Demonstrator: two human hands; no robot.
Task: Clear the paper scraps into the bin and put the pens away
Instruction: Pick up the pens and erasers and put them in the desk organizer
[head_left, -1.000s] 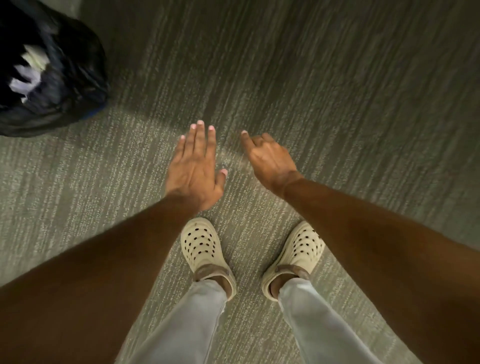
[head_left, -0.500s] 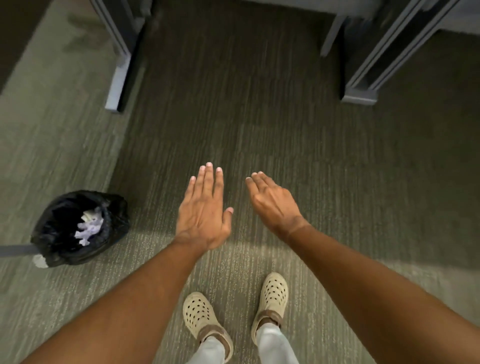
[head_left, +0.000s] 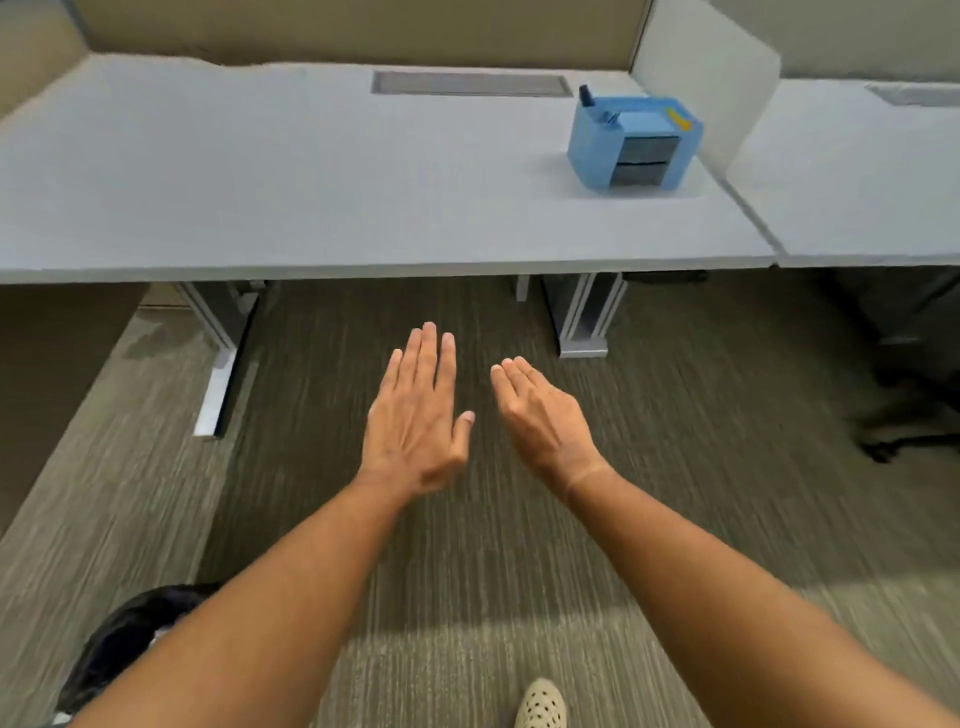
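Both hands are hanging out in front of the person over the carpet, holding nothing: the left hand is lying flat with its fingers straight and together, and the right hand is sitting just beside it with fingers relaxed and slightly bent. Ahead of and above both hands the desk is showing no loose paper scraps or pens; ahead and to the right of the right hand the blue organizer is standing on the desk, with a dark pen poking up from its far left corner. Behind the left hand, down by the left forearm, the black-lined bin is sitting on the floor, its contents hidden. The task is looking essentially finished. Should a pen need reseating, it would be light, stiff and smooth, best pinched mid-barrel; scraps would be featherlight and soft, best gathered in a loose fist.
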